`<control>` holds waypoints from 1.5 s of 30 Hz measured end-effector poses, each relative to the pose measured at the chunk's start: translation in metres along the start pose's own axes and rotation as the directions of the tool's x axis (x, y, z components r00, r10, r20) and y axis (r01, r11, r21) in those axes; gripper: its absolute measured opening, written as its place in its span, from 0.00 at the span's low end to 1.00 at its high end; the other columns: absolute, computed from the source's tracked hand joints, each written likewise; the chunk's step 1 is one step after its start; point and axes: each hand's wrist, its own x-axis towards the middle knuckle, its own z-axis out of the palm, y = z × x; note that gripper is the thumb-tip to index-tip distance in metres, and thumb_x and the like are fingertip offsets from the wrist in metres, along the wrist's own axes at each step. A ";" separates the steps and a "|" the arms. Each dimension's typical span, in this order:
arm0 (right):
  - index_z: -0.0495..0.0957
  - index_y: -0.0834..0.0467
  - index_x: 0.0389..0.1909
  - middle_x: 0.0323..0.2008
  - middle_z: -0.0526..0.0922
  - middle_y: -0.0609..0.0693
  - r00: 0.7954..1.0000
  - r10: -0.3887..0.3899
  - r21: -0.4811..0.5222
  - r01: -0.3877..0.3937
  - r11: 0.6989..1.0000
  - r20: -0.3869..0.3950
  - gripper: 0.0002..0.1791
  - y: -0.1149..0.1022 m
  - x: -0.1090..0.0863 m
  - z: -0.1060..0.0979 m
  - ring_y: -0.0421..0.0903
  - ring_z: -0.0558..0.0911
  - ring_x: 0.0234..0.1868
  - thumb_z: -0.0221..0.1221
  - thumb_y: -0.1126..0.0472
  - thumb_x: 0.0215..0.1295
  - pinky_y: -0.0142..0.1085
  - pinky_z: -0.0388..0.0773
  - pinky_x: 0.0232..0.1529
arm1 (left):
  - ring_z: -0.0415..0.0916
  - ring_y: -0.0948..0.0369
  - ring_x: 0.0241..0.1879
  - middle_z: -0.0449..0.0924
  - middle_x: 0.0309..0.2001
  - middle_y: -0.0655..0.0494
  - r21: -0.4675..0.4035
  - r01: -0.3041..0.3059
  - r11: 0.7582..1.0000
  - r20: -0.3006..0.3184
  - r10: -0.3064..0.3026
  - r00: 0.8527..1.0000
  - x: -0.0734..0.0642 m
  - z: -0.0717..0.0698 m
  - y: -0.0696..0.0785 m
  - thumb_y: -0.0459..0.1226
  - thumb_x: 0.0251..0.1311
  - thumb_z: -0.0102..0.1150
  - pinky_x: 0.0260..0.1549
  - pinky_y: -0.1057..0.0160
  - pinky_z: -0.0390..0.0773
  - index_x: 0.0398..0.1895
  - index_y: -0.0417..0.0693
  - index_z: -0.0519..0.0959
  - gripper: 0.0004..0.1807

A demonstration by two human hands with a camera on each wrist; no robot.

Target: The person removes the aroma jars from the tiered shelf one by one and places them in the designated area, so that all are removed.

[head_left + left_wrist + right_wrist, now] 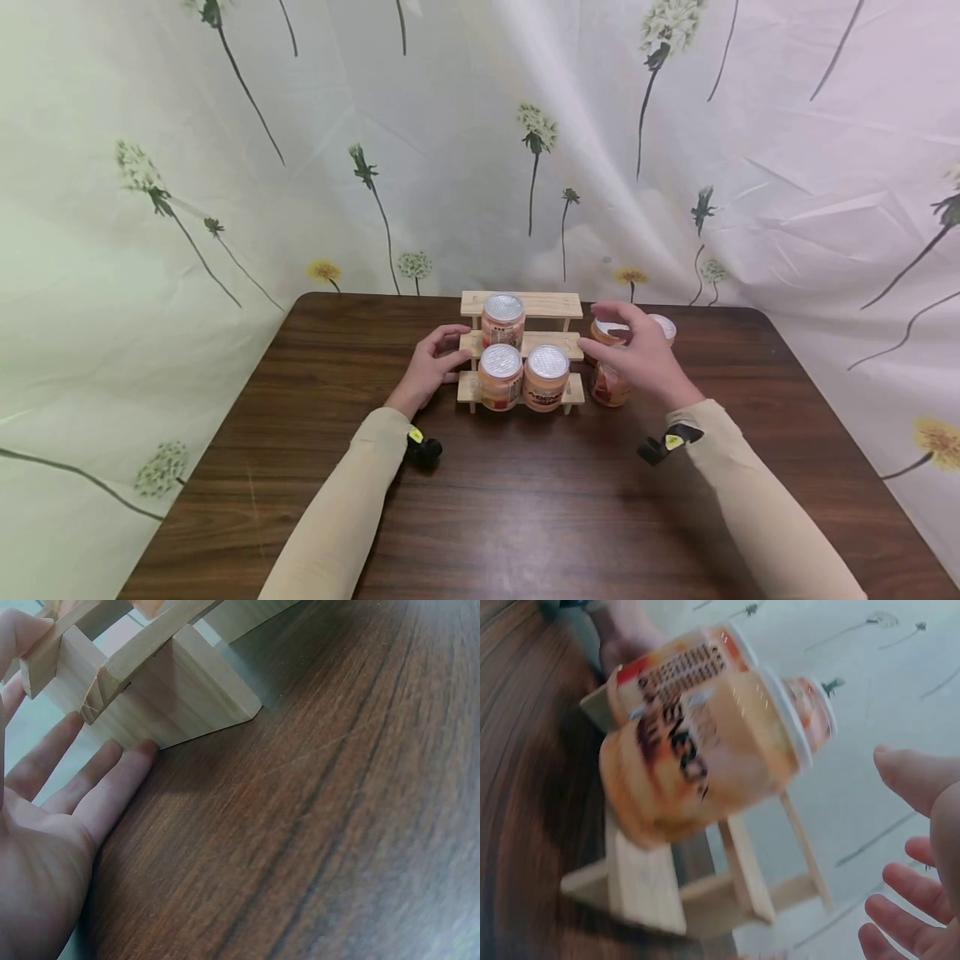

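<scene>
A three-tier wooden rack (pixel 553 304) stands on the table with jars on it. Two orange jars with silvery lids, a left one (pixel 500 382) and a right one (pixel 547 382), sit on the lowest tier. Another jar (pixel 503 323) is on the middle tier. My left hand (pixel 429 367) rests against the rack's left side; in the left wrist view its fingertips (pixel 142 750) touch the wooden side panel. Above the loose jars right of the rack is my right hand (pixel 643 354), thumb and fingers spread, holding nothing in the right wrist view.
Several more jars stand right of the rack, among them a front one (pixel 610 388) and a back one (pixel 663 326), partly hidden by the right hand. The brown wooden table (pixel 480 517) ends at a flower-printed curtain (pixel 465 167) behind.
</scene>
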 end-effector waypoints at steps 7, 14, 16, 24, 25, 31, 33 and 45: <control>0.72 0.59 0.71 0.67 0.78 0.58 0.995 -0.044 -0.014 0.045 0.999 0.094 0.38 -0.021 0.018 0.016 0.59 0.78 0.66 0.74 0.48 0.65 0.59 0.76 0.64 | 0.80 0.53 0.57 0.73 0.67 0.41 0.011 -0.005 1.000 -0.004 0.005 1.000 -0.001 0.000 0.000 0.37 0.72 0.66 0.40 0.54 0.88 0.68 0.49 0.76 0.23; 0.71 0.57 0.73 0.70 0.76 0.56 0.982 -0.042 -0.047 0.051 0.998 0.184 0.40 -0.039 0.037 0.035 0.57 0.75 0.70 0.73 0.47 0.65 0.59 0.76 0.64 | 0.80 0.51 0.58 0.73 0.66 0.42 0.016 -0.009 1.000 -0.003 0.010 1.000 -0.001 0.000 0.000 0.37 0.72 0.66 0.41 0.53 0.88 0.67 0.50 0.76 0.22; 0.71 0.55 0.73 0.70 0.75 0.55 0.978 -0.030 -0.056 0.042 0.998 0.208 0.39 -0.045 0.043 0.039 0.56 0.75 0.70 0.73 0.46 0.65 0.57 0.76 0.65 | 0.80 0.51 0.58 0.73 0.66 0.43 0.017 -0.010 1.000 -0.003 0.010 1.000 -0.001 0.000 0.000 0.37 0.72 0.66 0.41 0.53 0.88 0.67 0.51 0.76 0.22; 0.70 0.54 0.74 0.69 0.75 0.54 0.958 -0.041 -0.053 0.058 0.997 0.285 0.42 -0.056 0.062 0.052 0.57 0.76 0.68 0.74 0.45 0.63 0.55 0.78 0.63 | 0.80 0.52 0.56 0.74 0.65 0.43 0.010 -0.016 1.000 -0.007 0.016 1.000 -0.001 -0.001 0.000 0.37 0.72 0.66 0.40 0.55 0.88 0.66 0.51 0.77 0.22; 0.70 0.55 0.74 0.69 0.75 0.55 0.955 -0.048 -0.049 0.065 0.997 0.294 0.42 -0.056 0.064 0.054 0.58 0.77 0.68 0.75 0.45 0.63 0.55 0.78 0.63 | 0.80 0.53 0.56 0.74 0.65 0.43 0.007 -0.015 1.000 -0.004 0.015 1.000 -0.001 0.000 0.000 0.37 0.72 0.67 0.40 0.55 0.88 0.66 0.51 0.77 0.22; 0.71 0.58 0.72 0.66 0.78 0.56 0.944 -0.053 -0.068 0.079 0.995 0.327 0.41 -0.058 0.073 0.061 0.57 0.81 0.63 0.76 0.49 0.61 0.50 0.82 0.59 | 0.80 0.53 0.56 0.74 0.65 0.43 0.001 -0.011 1.000 0.001 0.011 1.000 -0.001 -0.001 -0.001 0.38 0.72 0.67 0.40 0.55 0.88 0.66 0.52 0.77 0.22; 0.72 0.59 0.71 0.64 0.79 0.55 0.940 -0.053 -0.071 0.081 0.994 0.338 0.40 -0.057 0.076 0.062 0.57 0.81 0.62 0.76 0.50 0.61 0.49 0.83 0.58 | 0.80 0.52 0.56 0.74 0.65 0.43 0.002 -0.010 1.000 -0.001 0.010 1.000 -0.001 0.000 -0.001 0.37 0.72 0.67 0.40 0.55 0.88 0.66 0.52 0.77 0.21; 0.75 0.60 0.66 0.55 0.83 0.53 0.937 -0.058 -0.057 0.083 0.995 0.345 0.34 -0.053 0.080 0.070 0.54 0.83 0.60 0.75 0.51 0.63 0.46 0.83 0.57 | 0.80 0.53 0.56 0.73 0.66 0.41 -0.002 -0.007 1.000 0.011 0.007 1.000 0.000 0.000 0.001 0.36 0.72 0.66 0.40 0.55 0.88 0.68 0.49 0.75 0.23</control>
